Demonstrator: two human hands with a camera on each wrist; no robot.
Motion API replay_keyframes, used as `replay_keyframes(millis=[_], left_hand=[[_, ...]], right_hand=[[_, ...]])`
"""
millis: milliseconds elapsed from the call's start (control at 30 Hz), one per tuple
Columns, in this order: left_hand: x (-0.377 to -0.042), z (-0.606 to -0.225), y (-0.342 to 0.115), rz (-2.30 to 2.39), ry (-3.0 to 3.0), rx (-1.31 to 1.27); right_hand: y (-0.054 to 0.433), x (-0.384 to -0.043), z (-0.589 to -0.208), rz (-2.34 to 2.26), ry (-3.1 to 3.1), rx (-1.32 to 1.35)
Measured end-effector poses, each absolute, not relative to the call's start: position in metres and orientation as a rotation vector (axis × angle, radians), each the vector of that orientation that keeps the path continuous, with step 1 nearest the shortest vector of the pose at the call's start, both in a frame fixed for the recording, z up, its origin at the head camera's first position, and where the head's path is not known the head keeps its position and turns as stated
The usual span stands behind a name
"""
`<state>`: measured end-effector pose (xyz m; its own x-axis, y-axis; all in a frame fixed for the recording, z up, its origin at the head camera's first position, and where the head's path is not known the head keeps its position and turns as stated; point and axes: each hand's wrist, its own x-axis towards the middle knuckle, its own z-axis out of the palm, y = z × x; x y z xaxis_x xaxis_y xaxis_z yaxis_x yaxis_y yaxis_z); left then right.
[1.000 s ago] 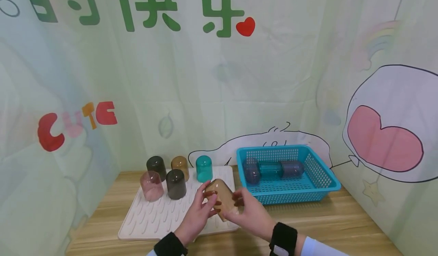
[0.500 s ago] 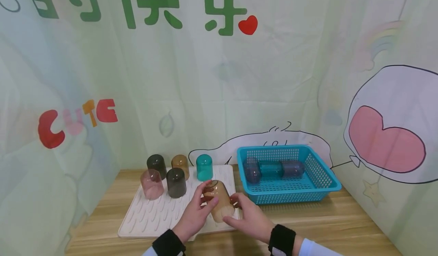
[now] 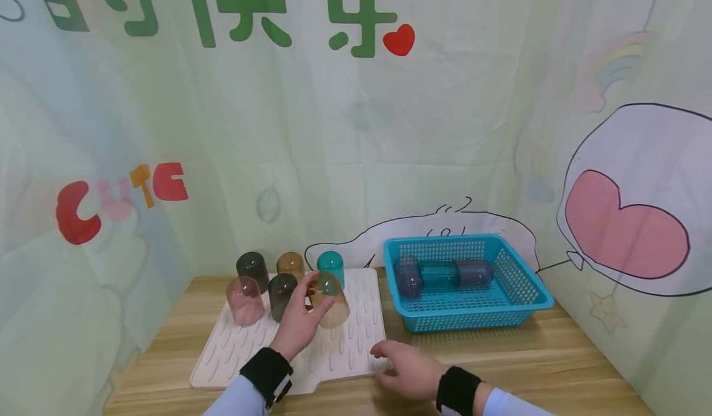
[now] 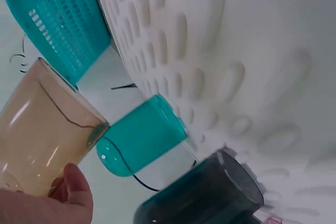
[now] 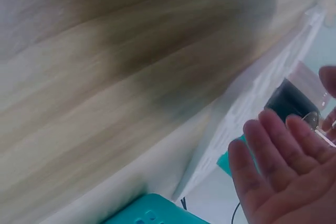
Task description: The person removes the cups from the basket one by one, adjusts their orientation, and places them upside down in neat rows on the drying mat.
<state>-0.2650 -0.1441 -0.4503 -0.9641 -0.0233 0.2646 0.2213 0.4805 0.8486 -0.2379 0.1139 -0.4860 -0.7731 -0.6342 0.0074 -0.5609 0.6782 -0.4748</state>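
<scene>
My left hand [image 3: 300,323] grips a clear amber cup [image 3: 334,311] upside down over the white ridged drying mat [image 3: 361,354]. In the left wrist view, the cup's rim faces the mat and is apart from it, with the thumb on the side of the amber cup [image 4: 44,129]. Just behind it stands an upturned teal cup [image 3: 331,260]. A dark grey cup [image 3: 280,295] is left of the held cup, near my left fingers. My right hand [image 3: 408,369] is empty at the mat's right edge, its fingers extended in the right wrist view.
Upturned on the mat's left half are a pink cup [image 3: 245,305], a second dark cup [image 3: 252,271] and a brown cup [image 3: 290,265]. A blue perforated basket [image 3: 473,314] at the right holds purple and teal cups lying down. A printed curtain backs the wooden table [image 3: 528,366].
My left hand has carried the amber cup left and back, towards the teal cup. The right hand has let go of the cup and stayed low at the right.
</scene>
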Motion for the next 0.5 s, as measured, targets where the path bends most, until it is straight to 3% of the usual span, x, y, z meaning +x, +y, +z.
replay_keyframes(millis=[500], left_hand=[[-0.307, -0.464, -0.142, -1.295, -2.64, -0.048]], right_hand=[[0.118, -0.243, -0.507, -0.498, 2.627, -1.128]])
